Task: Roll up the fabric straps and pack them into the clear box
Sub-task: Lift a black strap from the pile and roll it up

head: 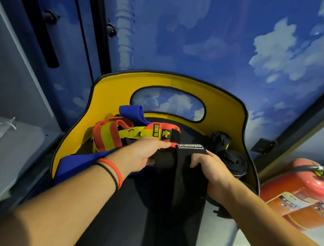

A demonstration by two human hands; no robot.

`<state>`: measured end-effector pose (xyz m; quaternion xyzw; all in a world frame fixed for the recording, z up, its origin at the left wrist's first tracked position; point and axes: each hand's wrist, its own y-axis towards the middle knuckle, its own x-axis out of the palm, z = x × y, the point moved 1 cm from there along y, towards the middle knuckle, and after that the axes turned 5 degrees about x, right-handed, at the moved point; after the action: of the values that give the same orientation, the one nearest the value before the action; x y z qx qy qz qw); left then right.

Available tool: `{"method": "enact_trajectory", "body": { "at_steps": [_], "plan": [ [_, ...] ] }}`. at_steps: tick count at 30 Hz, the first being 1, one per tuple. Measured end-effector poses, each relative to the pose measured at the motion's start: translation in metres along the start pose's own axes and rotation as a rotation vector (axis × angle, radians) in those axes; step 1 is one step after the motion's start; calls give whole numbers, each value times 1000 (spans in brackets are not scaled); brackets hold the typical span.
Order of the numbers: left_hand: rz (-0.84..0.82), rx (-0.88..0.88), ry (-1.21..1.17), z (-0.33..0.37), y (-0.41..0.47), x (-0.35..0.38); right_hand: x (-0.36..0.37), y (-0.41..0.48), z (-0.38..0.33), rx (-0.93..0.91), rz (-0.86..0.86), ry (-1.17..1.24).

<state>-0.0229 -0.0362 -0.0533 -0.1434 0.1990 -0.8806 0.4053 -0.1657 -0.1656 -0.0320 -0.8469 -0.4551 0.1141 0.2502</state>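
Left hand point(144, 154): half closed, fingers fairly straight over the top, thumb underneath, pinching the bunched upper end of the black strap point(182, 166); fingertips just beside the red strap point(156, 131). Right hand point(211, 167): fingers curled tight, gripping the same black strap at its right edge, just under the white-lettered label point(190, 147). Loose tail of that strap hanging straight down between both wrists over the dark seat. Orange and black wristbands point(110, 170) on the left wrist. Behind the hands, unrolled: red strap with yellow print and black patch, red-and-yellow striped strap point(107, 138) at left, blue strap point(130, 113) poking up at back, more blue fabric under the left forearm. Right of the right hand, rolled black straps point(236, 164) close together against the chair's side. All on the yellow-backed chair point(107, 95). Red fire extinguishers point(301, 180) lying at far right, well apart from the straps. Cloud-printed blue wall point(207, 46) behind
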Motion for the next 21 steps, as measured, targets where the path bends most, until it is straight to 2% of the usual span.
{"method": "enact_trajectory", "body": {
  "at_steps": [2, 4, 7, 12, 14, 17, 19, 21],
  "plan": [
    [-16, 33, -53, 1, 3, -1, -3, -12, 0, 24, 23, -41],
    [-36, 49, 26, 2, 1, -1, -4, -20, 6, 61, 35, -72],
    [-44, -8, 50, -7, 4, -2, 2, -29, 15, 69, 40, -144],
    [99, 125, -34, -2, 18, -6, 8, -32, 22, -43, 112, -260],
    [142, 110, 105, 5, 17, -6, 8, -33, 17, -106, 155, -218],
    [219, 33, 441, 13, 5, -4, 4, -33, 0, -219, 201, -161],
    [144, -77, 490, 16, -4, -4, 1, -36, -11, -275, 191, -126],
    [-64, -187, 362, 16, -10, -2, 1, -37, -16, -294, 171, -96]
  ]
}}
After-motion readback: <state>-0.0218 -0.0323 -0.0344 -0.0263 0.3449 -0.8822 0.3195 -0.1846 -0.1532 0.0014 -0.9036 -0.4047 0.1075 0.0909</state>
